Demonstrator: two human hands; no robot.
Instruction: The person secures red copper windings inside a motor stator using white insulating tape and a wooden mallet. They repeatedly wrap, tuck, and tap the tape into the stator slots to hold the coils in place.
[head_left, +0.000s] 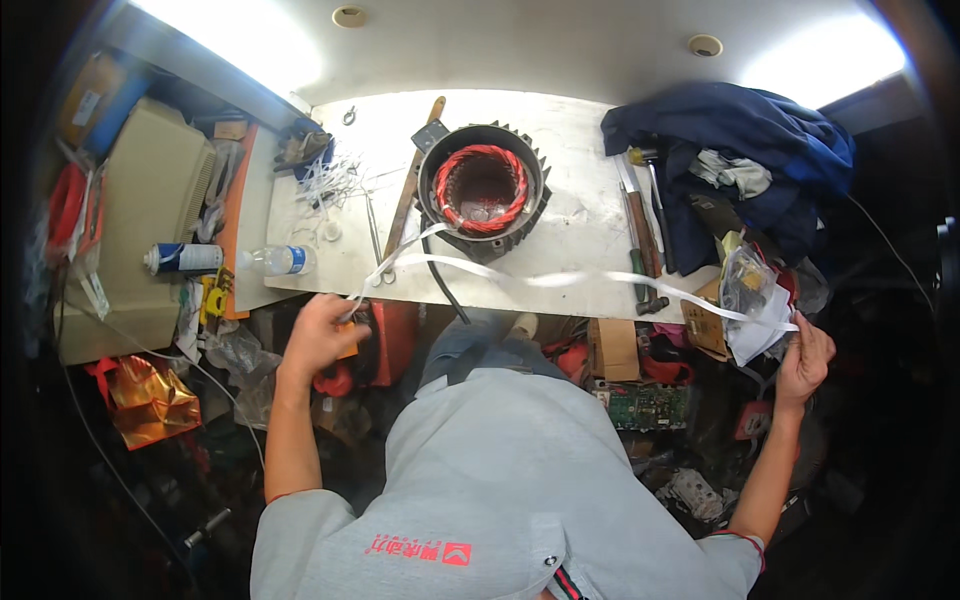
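Note:
On the white table stands a dark finned motor housing (535, 205), with a ring of red-wrapped stator windings (512, 172) in its round opening. White lacing tape (570, 279) runs from the near side of the windings out to both my hands. My left hand (325, 338), just off the table's front edge, is closed on one length of it. Far out to the right, my right hand (804, 362) pinches the other length, which stretches in a long twisted band across the table front. A black cable (447, 290) hangs from the housing over the edge.
Long-nosed tweezers (374, 240), a wooden stick (402, 205) and white tape scraps (328, 180) lie left of the housing. A plastic bottle (283, 261) and a spray can (185, 259) are further left. Right are a hammer (645, 250), a dark blue jacket (740, 130) and a plastic bag (750, 280).

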